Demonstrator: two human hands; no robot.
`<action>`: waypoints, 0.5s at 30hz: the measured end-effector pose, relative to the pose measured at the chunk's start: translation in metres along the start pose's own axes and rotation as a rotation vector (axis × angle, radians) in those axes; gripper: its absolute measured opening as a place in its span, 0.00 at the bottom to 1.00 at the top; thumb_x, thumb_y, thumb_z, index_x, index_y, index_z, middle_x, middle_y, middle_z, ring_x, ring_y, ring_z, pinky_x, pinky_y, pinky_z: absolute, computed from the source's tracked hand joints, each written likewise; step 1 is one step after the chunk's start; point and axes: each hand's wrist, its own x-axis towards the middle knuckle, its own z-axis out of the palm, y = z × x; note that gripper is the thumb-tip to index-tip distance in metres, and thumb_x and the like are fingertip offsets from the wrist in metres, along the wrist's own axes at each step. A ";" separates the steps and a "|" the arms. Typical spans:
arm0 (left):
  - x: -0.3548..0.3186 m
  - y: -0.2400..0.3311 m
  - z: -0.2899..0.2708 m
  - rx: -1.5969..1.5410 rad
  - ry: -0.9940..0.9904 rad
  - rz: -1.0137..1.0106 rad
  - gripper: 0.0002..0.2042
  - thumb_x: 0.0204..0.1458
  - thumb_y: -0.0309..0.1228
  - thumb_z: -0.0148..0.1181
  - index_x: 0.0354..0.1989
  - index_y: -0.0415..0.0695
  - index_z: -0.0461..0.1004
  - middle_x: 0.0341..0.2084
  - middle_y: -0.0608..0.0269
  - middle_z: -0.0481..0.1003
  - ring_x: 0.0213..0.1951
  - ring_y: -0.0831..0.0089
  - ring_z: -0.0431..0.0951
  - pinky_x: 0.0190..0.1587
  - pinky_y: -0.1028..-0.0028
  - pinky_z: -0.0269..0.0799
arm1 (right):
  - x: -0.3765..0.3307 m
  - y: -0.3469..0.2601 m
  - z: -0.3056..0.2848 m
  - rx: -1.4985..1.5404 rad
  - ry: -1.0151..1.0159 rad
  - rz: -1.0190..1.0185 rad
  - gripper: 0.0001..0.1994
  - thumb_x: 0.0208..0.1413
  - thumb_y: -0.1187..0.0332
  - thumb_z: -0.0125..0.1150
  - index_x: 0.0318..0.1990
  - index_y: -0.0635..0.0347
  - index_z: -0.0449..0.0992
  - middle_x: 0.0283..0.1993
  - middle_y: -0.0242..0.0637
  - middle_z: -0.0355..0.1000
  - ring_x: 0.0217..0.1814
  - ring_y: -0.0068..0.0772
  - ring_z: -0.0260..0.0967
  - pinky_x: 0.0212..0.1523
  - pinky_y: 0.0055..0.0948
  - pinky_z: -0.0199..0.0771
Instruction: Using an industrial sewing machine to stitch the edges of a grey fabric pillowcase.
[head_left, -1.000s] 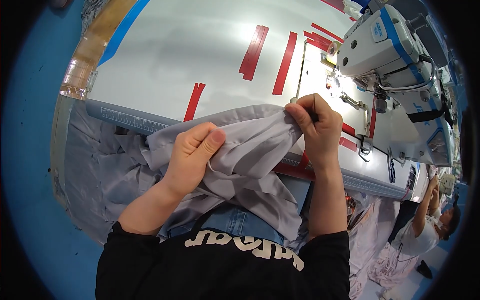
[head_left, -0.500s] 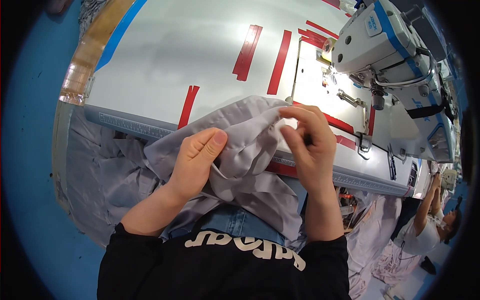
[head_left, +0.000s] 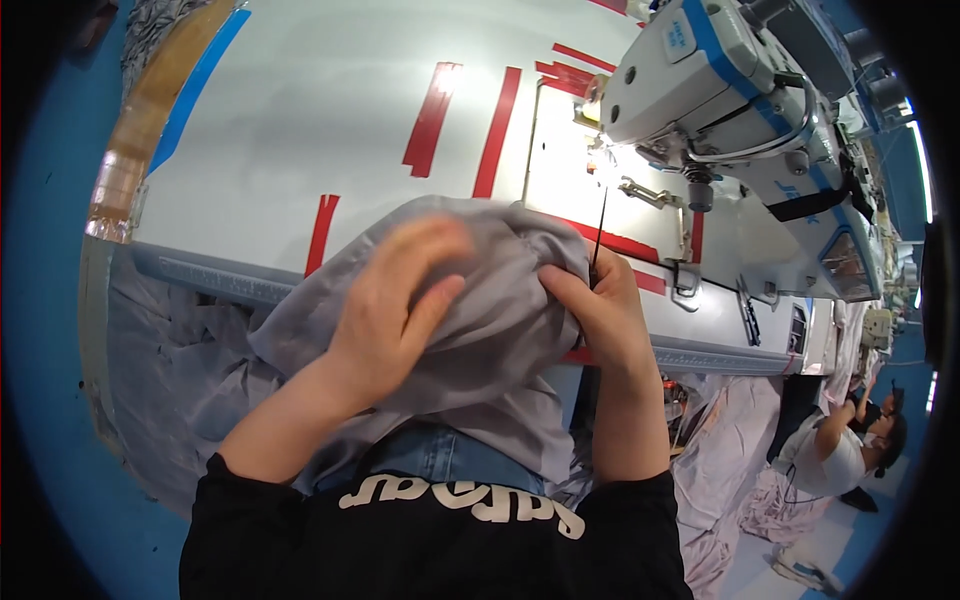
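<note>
A bunched piece of grey fabric lies over the near edge of the white sewing table and hangs into my lap. My left hand rests on top of the bundle, fingers curled into the cloth. My right hand grips the fabric's right side and also pinches a thin dark pointed tool that sticks up from its fingers. Both hands are close together, just in front of the table edge.
A white and blue sewing machine stands at the right of the table. Red tape strips mark the tabletop. More grey fabric hangs below the table on my left. Another person sits at the lower right among pale cloth.
My hands have drawn the fabric closer together and bunched it higher. My left hand moved up onto the top of the bundle; my right hand shifted slightly left, still holding the thin tool.
</note>
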 end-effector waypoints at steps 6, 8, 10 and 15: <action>0.060 -0.050 0.019 0.552 -0.044 0.056 0.34 0.51 0.42 0.60 0.62 0.36 0.56 0.63 0.46 0.56 0.64 0.52 0.56 0.63 0.62 0.55 | -0.003 0.003 -0.026 -0.670 0.134 0.078 0.19 0.46 0.76 0.64 0.48 0.60 0.71 0.31 0.30 0.70 0.31 0.15 0.64 0.31 0.18 0.65; 0.085 -0.064 0.016 0.458 -0.167 0.151 0.36 0.50 0.43 0.61 0.63 0.36 0.55 0.63 0.46 0.56 0.65 0.54 0.55 0.65 0.63 0.54 | -0.008 0.013 -0.033 -1.134 0.315 -0.447 0.28 0.36 0.73 0.72 0.51 0.52 0.73 0.46 0.34 0.69 0.28 0.27 0.68 0.30 0.26 0.72; 0.109 -0.069 0.014 0.347 -0.352 0.340 0.37 0.50 0.43 0.61 0.63 0.35 0.54 0.63 0.46 0.57 0.66 0.56 0.54 0.66 0.64 0.52 | -0.010 0.010 -0.042 -1.206 0.110 -0.566 0.31 0.35 0.72 0.72 0.54 0.49 0.72 0.54 0.34 0.66 0.29 0.30 0.70 0.31 0.28 0.74; 0.156 -0.077 0.032 0.208 -0.350 0.332 0.33 0.52 0.27 0.55 0.65 0.35 0.47 0.61 0.42 0.58 0.61 0.54 0.62 0.62 0.65 0.58 | -0.005 0.015 -0.047 -1.296 0.070 -0.641 0.19 0.44 0.69 0.67 0.48 0.54 0.77 0.47 0.31 0.73 0.37 0.28 0.74 0.35 0.25 0.75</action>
